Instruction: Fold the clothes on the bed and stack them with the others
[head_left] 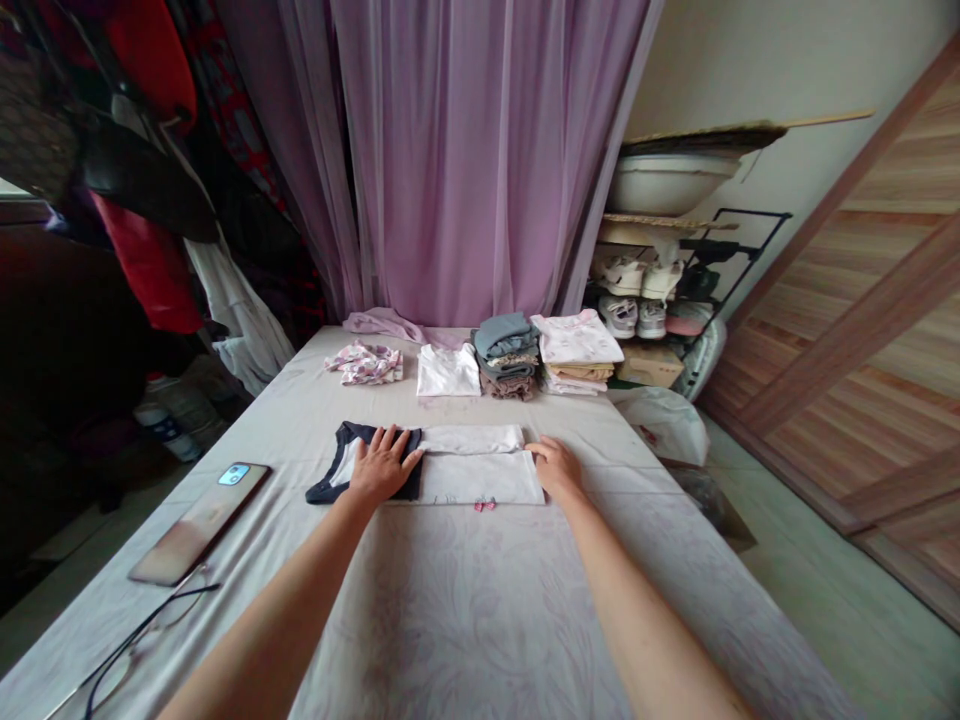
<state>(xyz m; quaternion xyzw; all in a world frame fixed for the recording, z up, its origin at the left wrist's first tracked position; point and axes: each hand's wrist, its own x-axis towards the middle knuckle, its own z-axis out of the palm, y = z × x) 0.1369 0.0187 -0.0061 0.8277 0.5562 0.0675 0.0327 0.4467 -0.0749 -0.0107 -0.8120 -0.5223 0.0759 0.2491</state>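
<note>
A white garment (480, 465) with dark navy trim at its left end lies folded flat on the bed (465, 590). My left hand (384, 463) lies flat on the dark left end, fingers spread. My right hand (553, 466) rests at the garment's right edge, its fingers curled down against the cloth; whether it pinches the edge I cannot make out. A small pink tag or bow (484, 505) pokes out at the garment's near edge.
Folded clothes line the far side of the bed: a patterned pink piece (365, 362), a white piece (448, 371), a grey stack (508, 355), a pink-white stack (576, 350). A phone (201, 520) and a cable (142, 630) lie at left. A shoe rack (660, 290) stands right.
</note>
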